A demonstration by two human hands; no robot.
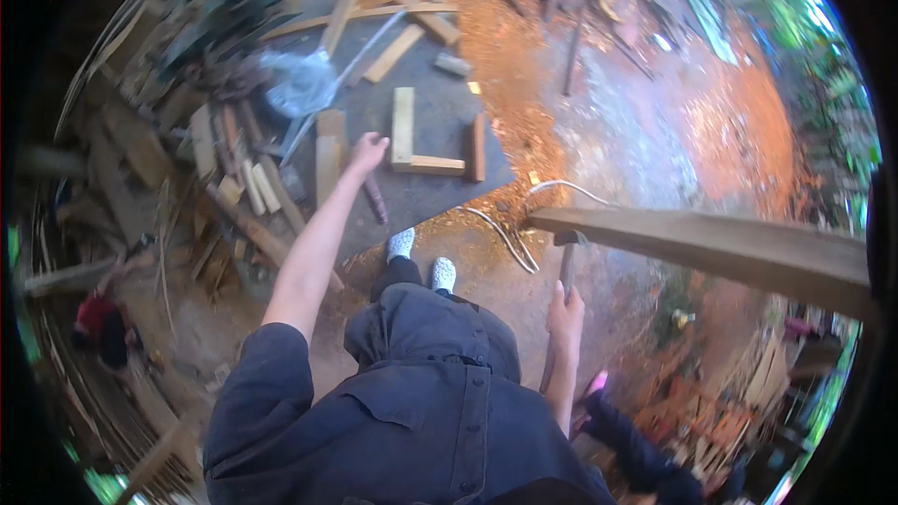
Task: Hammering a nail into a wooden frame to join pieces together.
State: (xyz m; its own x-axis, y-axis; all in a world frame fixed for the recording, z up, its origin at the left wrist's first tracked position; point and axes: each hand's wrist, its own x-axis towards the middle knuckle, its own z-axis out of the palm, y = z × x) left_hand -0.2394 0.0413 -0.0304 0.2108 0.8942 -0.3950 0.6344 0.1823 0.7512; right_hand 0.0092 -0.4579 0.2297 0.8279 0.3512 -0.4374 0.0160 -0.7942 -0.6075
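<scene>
My left hand (368, 151) reaches forward over a dark grey board (440, 103) on the ground, fingers apart and holding nothing. It hovers beside a short pale plank (327, 154). Just right of it, three wood strips (428, 165) lie in a U shape. A dark stick (375, 200) lies below the hand. My right hand (564, 310) hangs at my side, closed round the wooden handle of a hammer (567, 266) whose head points up. The hammer head sits just under a long thick beam (711, 245) that runs off to the right. My white shoes (421, 260) stand at the board's near edge.
Orange sawdust (510, 56) covers the ground beyond the board. A white cable (505, 238) loops near my feet. Scrap wood (234, 187) is piled at the left, with a crumpled plastic sheet (299, 84). One person (98, 323) crouches at the left, another (636, 449) at the lower right.
</scene>
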